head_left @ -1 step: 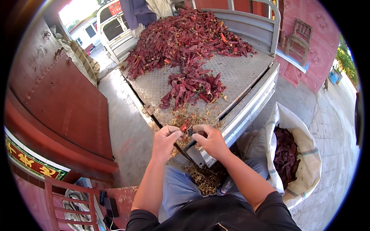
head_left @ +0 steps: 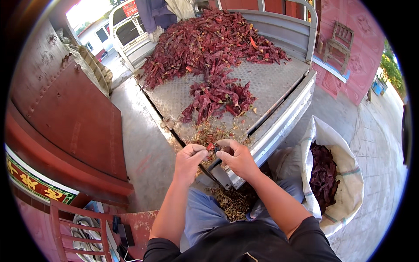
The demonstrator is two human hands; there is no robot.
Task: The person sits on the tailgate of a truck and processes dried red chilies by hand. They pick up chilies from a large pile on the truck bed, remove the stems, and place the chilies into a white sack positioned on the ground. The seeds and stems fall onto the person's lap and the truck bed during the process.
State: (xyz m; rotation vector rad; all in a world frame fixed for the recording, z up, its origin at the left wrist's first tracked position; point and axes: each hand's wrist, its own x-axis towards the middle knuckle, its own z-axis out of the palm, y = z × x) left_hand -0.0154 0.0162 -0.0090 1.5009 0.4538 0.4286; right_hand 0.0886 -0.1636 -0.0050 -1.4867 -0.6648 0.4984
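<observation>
My left hand (head_left: 187,162) is closed in a pinch over the near corner of a metal truck bed (head_left: 279,81). At its fingertips shows a bright red bit of dried chili pepper (head_left: 210,146). My right hand (head_left: 238,158) faces it closely, thumb and fingers curled together around something small and dark that I cannot make out. Just beyond both hands lies a small heap of dried red chili peppers (head_left: 218,98). A far larger pile of them (head_left: 209,39) spreads behind it. Stem scraps and seeds (head_left: 218,129) litter the bed between the heap and my hands.
To my right stands a white woven sack (head_left: 351,183) holding dark dried chilies (head_left: 323,174). Stem debris (head_left: 235,203) has gathered below the bed, between my legs. A red metal door (head_left: 74,118) is on the left, a red chair (head_left: 83,236) at lower left, a wooden chair (head_left: 339,46) far right.
My left hand has shifted very slightly to the right, toward my right hand. Nothing else has visibly moved.
</observation>
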